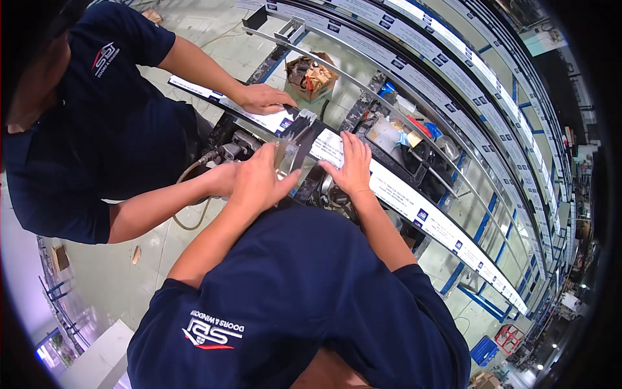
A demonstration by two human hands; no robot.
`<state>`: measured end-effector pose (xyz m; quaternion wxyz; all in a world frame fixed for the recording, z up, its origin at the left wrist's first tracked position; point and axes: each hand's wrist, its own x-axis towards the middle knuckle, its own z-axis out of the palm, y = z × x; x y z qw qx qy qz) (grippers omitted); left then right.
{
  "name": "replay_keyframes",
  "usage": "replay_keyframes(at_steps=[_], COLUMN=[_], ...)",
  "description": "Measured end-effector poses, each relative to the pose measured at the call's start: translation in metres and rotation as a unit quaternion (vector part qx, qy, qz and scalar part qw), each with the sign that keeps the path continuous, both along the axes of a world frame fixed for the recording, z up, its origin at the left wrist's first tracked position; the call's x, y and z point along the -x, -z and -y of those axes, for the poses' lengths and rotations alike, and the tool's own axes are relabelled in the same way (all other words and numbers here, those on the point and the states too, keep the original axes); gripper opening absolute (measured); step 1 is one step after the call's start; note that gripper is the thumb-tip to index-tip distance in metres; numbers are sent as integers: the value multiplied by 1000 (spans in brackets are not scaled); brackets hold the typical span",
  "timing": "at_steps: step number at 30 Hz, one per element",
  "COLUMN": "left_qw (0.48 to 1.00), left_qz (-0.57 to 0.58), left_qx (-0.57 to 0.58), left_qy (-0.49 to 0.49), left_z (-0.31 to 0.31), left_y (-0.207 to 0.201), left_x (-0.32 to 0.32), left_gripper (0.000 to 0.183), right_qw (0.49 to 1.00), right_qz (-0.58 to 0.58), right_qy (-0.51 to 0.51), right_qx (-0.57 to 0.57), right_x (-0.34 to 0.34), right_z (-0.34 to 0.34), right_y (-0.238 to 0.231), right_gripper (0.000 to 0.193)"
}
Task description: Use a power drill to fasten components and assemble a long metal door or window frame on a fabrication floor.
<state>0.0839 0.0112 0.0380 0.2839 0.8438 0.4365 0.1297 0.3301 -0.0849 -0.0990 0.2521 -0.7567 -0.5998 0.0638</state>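
Note:
A long dark profile covered with white printed film (447, 230) runs diagonally beneath my hands. My left hand (258, 178) closes around a short dark metal piece (297, 148), smeared by motion, which stands across the profile. Spread fingers and thumb of my right hand (352, 165) rest on the white film just right of that piece. A co-worker at the left presses one hand (265, 99) on the profile's left part. The co-worker's other hand (222, 178) is partly hidden behind my left hand.
Beyond the profile sits a cardboard box of scraps (312, 76). A tray area with a blue-and-clear clutter of bags and tools (405, 129) lies to its right. Several long film-covered profiles (421, 84) rest on racks at the far right. A hose (188, 223) hangs near the co-worker.

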Motion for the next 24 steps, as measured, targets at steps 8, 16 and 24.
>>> replay_keyframes(at_steps=[8,16,24], left_qw=[949,900,873], left_qz=[139,93,90], left_qx=[211,394,476], left_qy=[187,163,-58], left_z=[17,34,58], left_y=[4,52,93], left_x=[-61,-19,61], left_gripper=[81,45,46], right_qw=[760,967,982], right_qz=[-649,-177,82], right_qy=[16,173,153], right_qx=[41,62,75], right_x=[9,-146,-185], right_z=[30,31,55], right_y=[-50,-67,16], right_gripper=[60,75,81])
